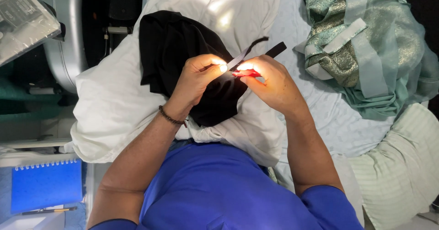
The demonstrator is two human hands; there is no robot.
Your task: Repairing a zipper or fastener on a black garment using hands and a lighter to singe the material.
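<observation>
At seven o'clock, nearest, lies a blue spiral notebook [45,184] with a pen [48,210]. Centre: left hand [196,77] pinches a black strap [249,54] of the black garment [178,51]; right hand [270,81] grips a red tool [244,73]. At two o'clock, green-gold fabric [366,47].

The small red tool [247,73] is mostly covered by the fingers of the right hand [270,83], so its kind cannot be told. Glare from a bright light washes out the fingertips [222,67] of the left hand [196,77] and the spot where they pinch the thin black fabric strap [254,51]. The shiny green and gold garment [366,47] runs past the top and right edges. The blue spiral notebook [45,184] is cut by the left edge.
</observation>
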